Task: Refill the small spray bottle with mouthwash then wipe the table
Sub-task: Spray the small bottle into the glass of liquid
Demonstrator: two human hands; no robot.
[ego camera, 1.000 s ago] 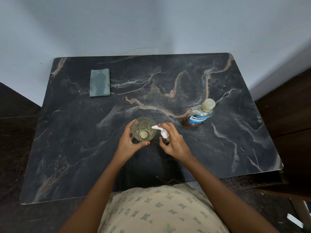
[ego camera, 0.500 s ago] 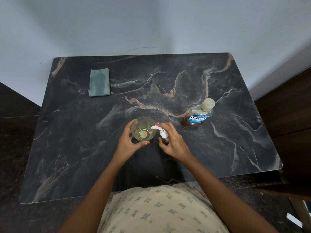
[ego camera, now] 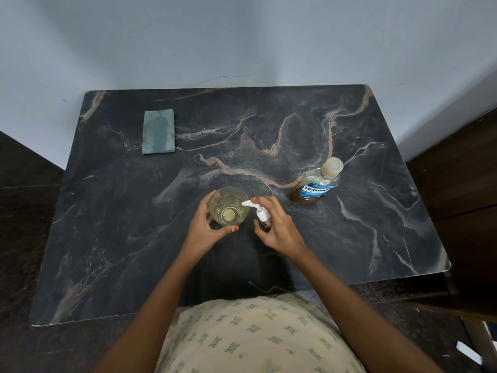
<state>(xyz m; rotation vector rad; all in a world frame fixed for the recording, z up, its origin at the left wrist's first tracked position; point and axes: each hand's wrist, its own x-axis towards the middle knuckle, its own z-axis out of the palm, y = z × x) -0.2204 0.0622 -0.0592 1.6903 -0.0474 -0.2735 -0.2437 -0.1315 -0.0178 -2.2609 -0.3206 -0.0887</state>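
A small brown spray bottle (ego camera: 265,224) with a white pump nozzle stands near the middle of the dark marble table (ego camera: 349,238). My right hand (ego camera: 279,230) is wrapped around it, a fingertip near the nozzle, which points left over a clear drinking glass (ego camera: 228,205). My left hand (ego camera: 205,230) grips that glass from its left and near side. The glass holds a little pale liquid. A mouthwash bottle (ego camera: 317,184) with a blue label, a capped top and brown liquid low inside stands to the right, apart from both hands. A folded grey-green cloth (ego camera: 158,134) lies at the back left.
The table stands against a pale wall (ego camera: 242,36). Dark wooden furniture (ego camera: 462,184) is close on the right, dark floor on the left. My patterned clothing (ego camera: 255,335) touches the table's near edge.
Almost nothing differs: both hands keep their holds, and the spray nozzle stays over the rim of the glass.
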